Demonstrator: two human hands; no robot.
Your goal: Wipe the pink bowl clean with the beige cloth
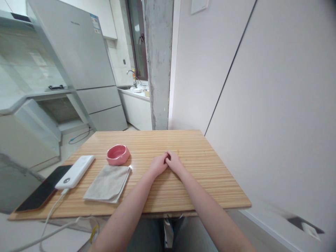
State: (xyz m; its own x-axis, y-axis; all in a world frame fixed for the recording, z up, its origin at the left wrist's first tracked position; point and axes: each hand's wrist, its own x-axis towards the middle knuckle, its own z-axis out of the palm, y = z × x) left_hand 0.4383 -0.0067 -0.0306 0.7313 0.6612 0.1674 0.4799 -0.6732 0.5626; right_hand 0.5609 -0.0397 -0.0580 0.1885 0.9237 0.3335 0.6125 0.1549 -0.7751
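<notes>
My left hand and my right hand rest together on the wooden table, meeting at the fingers near its middle. Both are closed, with the fingers curled in, and I see no object in either one. To the left of my left hand lies a folded grey cloth. Just behind the cloth sits a pink bowl with an angular rim.
A white power bank with a cable plugged in lies partly over a black flat board at the table's left edge. A white wall panel rises on the right. Behind stand a fridge and a concrete pillar.
</notes>
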